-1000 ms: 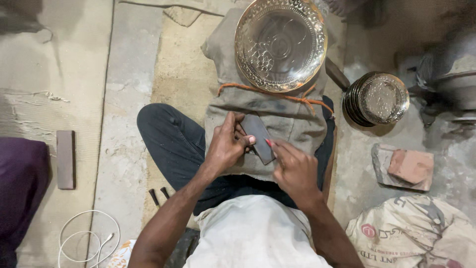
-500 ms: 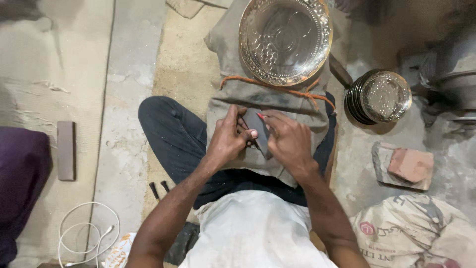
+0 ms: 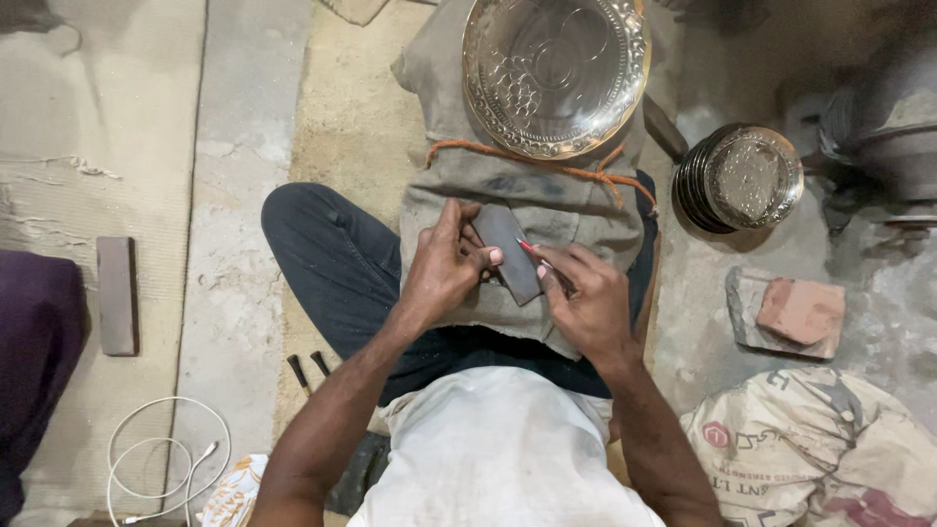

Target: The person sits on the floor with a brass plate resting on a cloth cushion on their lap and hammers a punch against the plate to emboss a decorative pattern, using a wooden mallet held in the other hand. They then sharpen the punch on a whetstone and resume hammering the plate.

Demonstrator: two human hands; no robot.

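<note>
Dark flat stone (image 3: 508, 252) on the cloth-covered lap, held between both hands. Left hand (image 3: 444, 265): fingers curled, thumb and fingertips pinching the stone's near edge. Right hand (image 3: 584, 293): fingers pressed together around a thin red-tipped tool (image 3: 528, 249), its tip laid against the stone's far side. Compared with a second ago, the hands sit closer together and the tool, half a second ago held across the stone, now meets its edge; this suggests a rubbing stroke in progress. Beyond the fingertips: grey cloth (image 3: 547, 200) tied with orange cord (image 3: 547, 168), then an embossed metal plate (image 3: 554, 73). Past the right hand: stacked plates (image 3: 742, 178), brick (image 3: 800, 310), sack (image 3: 830, 454). Past the left hand: two punches (image 3: 307, 369), white cable (image 3: 161, 459), bar (image 3: 117, 295).
</note>
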